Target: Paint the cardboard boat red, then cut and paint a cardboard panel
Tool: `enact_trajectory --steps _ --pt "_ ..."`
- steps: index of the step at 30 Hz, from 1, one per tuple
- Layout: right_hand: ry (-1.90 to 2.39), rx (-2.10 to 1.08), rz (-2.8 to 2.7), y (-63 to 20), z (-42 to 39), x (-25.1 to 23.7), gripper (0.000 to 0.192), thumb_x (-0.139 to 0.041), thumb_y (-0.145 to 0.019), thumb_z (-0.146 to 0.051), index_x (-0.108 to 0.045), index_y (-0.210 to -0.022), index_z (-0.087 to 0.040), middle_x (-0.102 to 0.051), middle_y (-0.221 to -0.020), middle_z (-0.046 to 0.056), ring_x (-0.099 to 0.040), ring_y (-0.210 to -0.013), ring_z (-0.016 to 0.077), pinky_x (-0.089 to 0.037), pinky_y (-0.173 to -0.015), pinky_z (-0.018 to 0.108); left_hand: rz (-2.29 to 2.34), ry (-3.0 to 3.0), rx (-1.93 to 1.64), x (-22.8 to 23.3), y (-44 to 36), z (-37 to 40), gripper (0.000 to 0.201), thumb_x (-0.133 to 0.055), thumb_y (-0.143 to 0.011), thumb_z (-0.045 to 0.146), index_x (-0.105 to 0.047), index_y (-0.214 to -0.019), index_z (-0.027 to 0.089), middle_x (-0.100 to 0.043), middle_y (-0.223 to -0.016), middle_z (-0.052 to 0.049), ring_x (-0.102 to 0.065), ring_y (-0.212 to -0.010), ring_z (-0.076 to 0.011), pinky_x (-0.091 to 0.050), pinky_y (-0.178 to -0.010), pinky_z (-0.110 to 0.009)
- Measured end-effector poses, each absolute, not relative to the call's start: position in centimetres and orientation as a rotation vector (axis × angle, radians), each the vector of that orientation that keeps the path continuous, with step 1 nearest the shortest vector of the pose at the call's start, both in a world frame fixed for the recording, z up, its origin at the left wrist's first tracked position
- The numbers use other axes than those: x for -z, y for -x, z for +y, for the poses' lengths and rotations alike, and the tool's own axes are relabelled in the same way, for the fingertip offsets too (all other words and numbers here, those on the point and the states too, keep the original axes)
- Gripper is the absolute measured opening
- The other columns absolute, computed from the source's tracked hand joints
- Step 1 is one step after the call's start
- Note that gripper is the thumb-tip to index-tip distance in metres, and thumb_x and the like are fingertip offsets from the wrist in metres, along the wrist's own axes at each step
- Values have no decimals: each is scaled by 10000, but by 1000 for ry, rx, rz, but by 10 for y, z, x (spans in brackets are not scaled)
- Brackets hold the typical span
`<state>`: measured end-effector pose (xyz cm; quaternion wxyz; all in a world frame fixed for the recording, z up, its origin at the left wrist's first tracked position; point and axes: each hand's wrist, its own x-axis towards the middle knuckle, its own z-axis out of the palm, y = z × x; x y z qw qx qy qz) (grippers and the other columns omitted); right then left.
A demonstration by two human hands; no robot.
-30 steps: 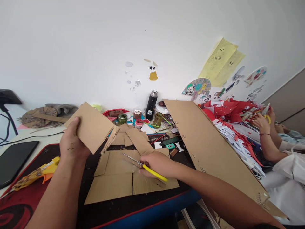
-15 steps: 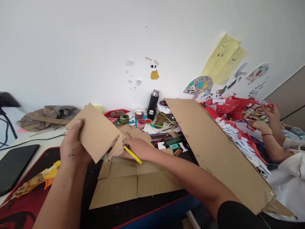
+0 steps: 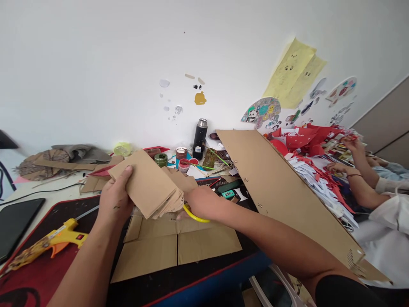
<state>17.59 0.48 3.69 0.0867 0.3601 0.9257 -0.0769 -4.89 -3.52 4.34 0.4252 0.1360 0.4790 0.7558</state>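
Left hand (image 3: 115, 198): fingers clasped on a stack of folded cardboard pieces (image 3: 150, 187), held raised above the desk (image 3: 204, 277), thumb on its upper face. Right hand (image 3: 200, 202): fingers clenched on yellow-handled scissors (image 3: 194, 216), now tucked against the stack's ragged lower edge, blades hidden behind it. Change since a second ago: the right hand has come up from the flat sheet to meet the stack, and the stack has tilted lower; judged, cutting or trimming of that edge is at hand. Count: one flattened cardboard sheet (image 3: 179, 245) lying under both hands; one large cardboard panel (image 3: 281, 192) leaning at right; one yellow glue gun (image 3: 51, 241) at left on the red-edged mat (image 3: 35, 273); one black flask (image 3: 200, 132) by the wall; several small jars beside it, number unclear. One co-worker's arms (image 3: 358, 183) at far right among red and white paper scraps.
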Motion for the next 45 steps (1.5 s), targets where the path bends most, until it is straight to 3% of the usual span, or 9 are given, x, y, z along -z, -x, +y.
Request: enact_trajectory --steps 5,11,14,18,22,26,32,38,45 --pt "-961 330 2707 -186 0 -40 360 -792 -940 -483 -807 -1138 -182 -830 -938 138 -773 -841 308 -430 -622 321 1194 -406 -1856 -27 50 -31 329 -921 -724 237 -759 -997 153 -800 -770 -51 -789 -700 -224 -670 -677 -296" --pt "-1124 580 2878 -198 1 -49 249 -754 -1014 -398 -809 -1039 -156 -821 -946 123 -758 -880 276 -380 -632 300 1219 -429 -1846 -19 50 -28 432 -969 -671 306 -771 -1025 157 -821 -850 -62 -793 -746 -227 -676 -722 -304" --pt "-1277 1259 2928 -201 6 -35 214 -737 -1020 -368 -791 -1086 -172 -811 -967 78 -744 -810 208 -446 -640 266 1207 -469 -1854 -18 47 -27 477 -988 -654 389 -771 -1026 182 -818 -862 -52 -804 -805 -255 -684 -724 -311" --pt "-1181 2343 2481 -187 15 -10 554 -687 -969 -730 -711 -1062 -184 -773 -953 53 -711 -592 153 -469 -474 232 1177 -584 -1949 -14 45 -25 561 -996 -656 488 -768 -1089 214 -822 -939 -47 -802 -895 -257 -663 -676 -263" --pt "-1145 2754 2277 -158 26 8 721 -706 -814 -907 -649 -949 -201 -710 -724 3 -689 -514 156 -459 -414 213 1220 -668 -1925 -10 41 -25 567 -979 -667 515 -762 -1092 208 -805 -928 -55 -781 -835 -251 -611 -570 -249" --pt "-1497 2744 2348 -138 39 21 703 -779 -741 -885 -624 -812 -203 -616 -605 -35 -552 -434 122 -437 -399 231 1269 -741 -1743 -8 41 -24 620 -1015 -566 467 -780 -1069 189 -796 -950 -68 -737 -756 -237 -541 -502 -251" --pt "-1371 2620 2559 -160 49 29 555 -805 -837 -726 -746 -933 -182 -771 -911 50 -716 -817 198 -574 -759 305 1421 -806 -1810 -9 64 -23 531 -988 -619 520 -838 -1024 211 -808 -1001 -64 -706 -941 -227 -543 -739 -251" --pt "-1302 2257 2761 -171 47 27 473 -744 -921 -644 -703 -835 -181 -730 -859 37 -658 -802 194 -498 -712 281 1941 -1070 -1573 -12 74 -30 387 -807 -807 603 -786 -797 216 -704 -746 -16 -554 -709 -189 -374 -636 -266" --pt "-1281 2290 2773 -170 48 27 529 -752 -904 -693 -693 -804 -177 -704 -794 16 -617 -725 165 -451 -671 262 2369 -1517 -1372 -19 69 -33 339 -643 -917 474 -666 -674 238 -633 -671 -34 -536 -714 -228 -298 -634 -294"
